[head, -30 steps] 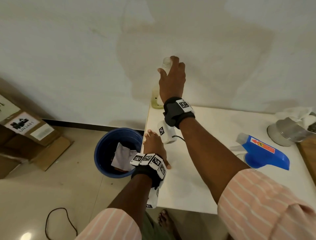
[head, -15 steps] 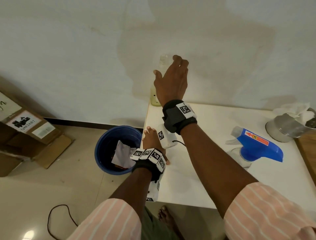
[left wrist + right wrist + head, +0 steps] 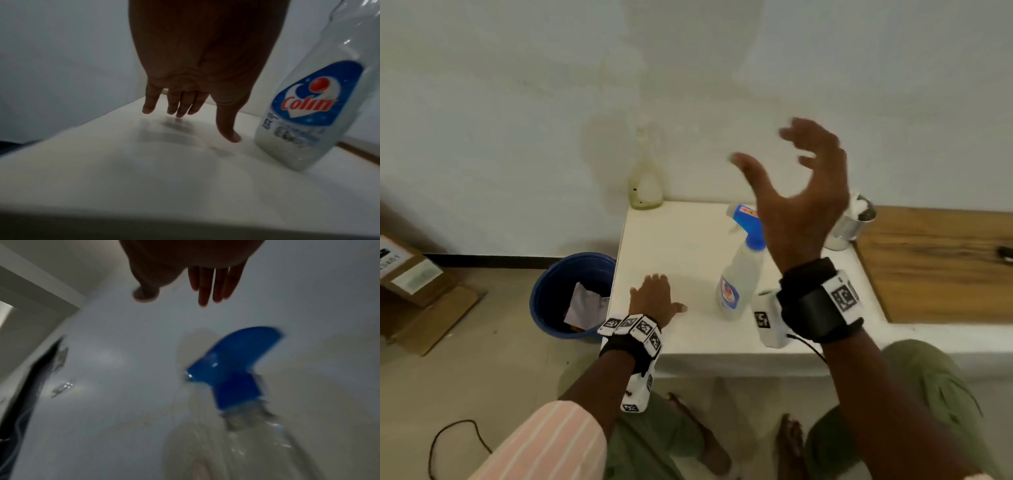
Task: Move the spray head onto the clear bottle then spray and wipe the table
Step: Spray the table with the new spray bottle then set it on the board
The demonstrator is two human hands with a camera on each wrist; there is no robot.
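Observation:
A clear bottle (image 3: 645, 178) with no cap stands at the white table's (image 3: 688, 240) far left corner against the wall. A Colin spray bottle (image 3: 738, 281) (image 3: 312, 110) stands mid-table, its blue spray head (image 3: 750, 222) (image 3: 234, 363) screwed on. My right hand (image 3: 801, 185) (image 3: 205, 280) hovers open in the air above and just right of the spray head, fingers spread, holding nothing. Near the table's front left, my left hand (image 3: 654, 298) (image 3: 191, 100) lies flat with its fingers straight, a little left of the spray bottle.
A steel cup (image 3: 854, 219) with white cloth inside stands behind my right hand. A wooden board (image 3: 941, 263) covers the surface to the right. On the floor left of the table sit a blue bucket (image 3: 551, 298) and a cardboard box (image 3: 414, 277).
My right hand has let go of the clear bottle at the back corner and swung right, opening above the spray bottle. The view has shifted right. My left hand stays on the table.

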